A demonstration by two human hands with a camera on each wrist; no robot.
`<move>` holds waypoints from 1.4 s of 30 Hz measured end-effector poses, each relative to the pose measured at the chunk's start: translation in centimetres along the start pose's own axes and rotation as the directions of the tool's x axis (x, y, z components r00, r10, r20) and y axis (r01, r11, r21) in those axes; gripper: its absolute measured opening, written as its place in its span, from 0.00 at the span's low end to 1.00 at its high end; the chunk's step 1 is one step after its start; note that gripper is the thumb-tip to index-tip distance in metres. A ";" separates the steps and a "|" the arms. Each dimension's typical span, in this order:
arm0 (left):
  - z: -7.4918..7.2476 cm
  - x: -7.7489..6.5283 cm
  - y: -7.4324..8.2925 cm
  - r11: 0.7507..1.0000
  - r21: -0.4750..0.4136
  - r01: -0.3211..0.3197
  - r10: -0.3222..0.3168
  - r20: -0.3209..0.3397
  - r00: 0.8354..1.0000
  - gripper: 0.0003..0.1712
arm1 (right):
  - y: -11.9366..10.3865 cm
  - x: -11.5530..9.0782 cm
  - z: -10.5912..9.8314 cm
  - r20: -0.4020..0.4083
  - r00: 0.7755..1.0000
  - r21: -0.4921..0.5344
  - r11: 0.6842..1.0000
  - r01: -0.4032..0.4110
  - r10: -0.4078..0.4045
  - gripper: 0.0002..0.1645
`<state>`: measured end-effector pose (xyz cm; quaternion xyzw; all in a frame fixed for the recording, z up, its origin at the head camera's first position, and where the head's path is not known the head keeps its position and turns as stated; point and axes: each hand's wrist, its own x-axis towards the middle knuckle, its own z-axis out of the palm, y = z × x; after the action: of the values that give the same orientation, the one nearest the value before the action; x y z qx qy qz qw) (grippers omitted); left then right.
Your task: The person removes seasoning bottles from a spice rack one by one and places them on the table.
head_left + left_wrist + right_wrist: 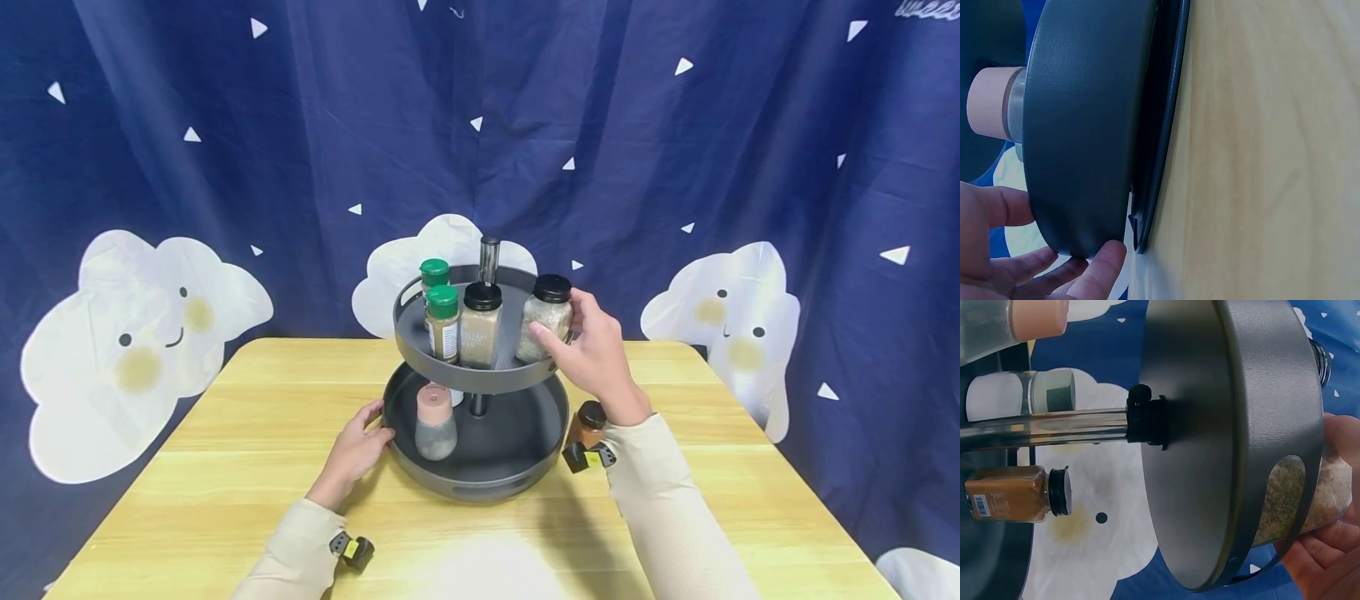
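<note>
A two-tier black turntable [480, 492] stands on the table. My right hand [596, 350] grips a clear jar [543, 321] with a black lid and pale, coarse contents, at the right of the upper tray. In the right wrist view, part of that jar [1285, 494] shows through the tray's handle slot. My left hand [352, 450] holds the lower tray's left edge; in the left wrist view, thumb and fingers [1104, 262] touch opposite edges of its wall [1085, 125]. A pink-capped bottle [435, 421] stands in the lower tray.
On the upper tray are two green-capped bottles [442, 321] and a black-lidded jar [480, 325], near the central post [489, 258]. An orange-brown jar [591, 421] stands right of the turntable, beside my right wrist. The right wrist view shows a whitish bottle [1016, 397] near the post.
</note>
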<state>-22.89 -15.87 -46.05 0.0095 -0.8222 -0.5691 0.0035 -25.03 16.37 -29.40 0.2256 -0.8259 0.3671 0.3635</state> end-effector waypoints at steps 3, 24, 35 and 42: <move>0.0 0.0 0.0 1.000 0.002 -0.001 0.001 0.000 1.000 0.34 | 0.0 0.0 0.0 -0.002 1.000 0.010 1.000 0.005 -0.005 0.34; -0.1 -0.1 0.0 1.000 0.000 -0.001 0.001 0.008 1.000 0.34 | -0.2 0.8 -0.6 -0.046 0.999 0.044 0.999 0.027 -0.025 0.32; -0.1 0.2 -0.2 1.000 -0.004 -0.005 0.005 0.002 1.000 0.33 | -0.6 1.7 -1.1 -0.093 0.994 0.057 0.996 0.063 -0.058 0.33; 0.1 0.2 -0.2 1.000 0.003 -0.010 0.010 -0.002 1.000 0.33 | -1.1 2.1 -1.7 -0.139 0.989 0.072 0.996 0.062 -0.051 0.32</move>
<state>-23.08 -15.85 -46.25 0.0062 -0.8231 -0.5677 0.0073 -24.89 16.76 -26.45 0.2369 -0.7778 0.4023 0.4208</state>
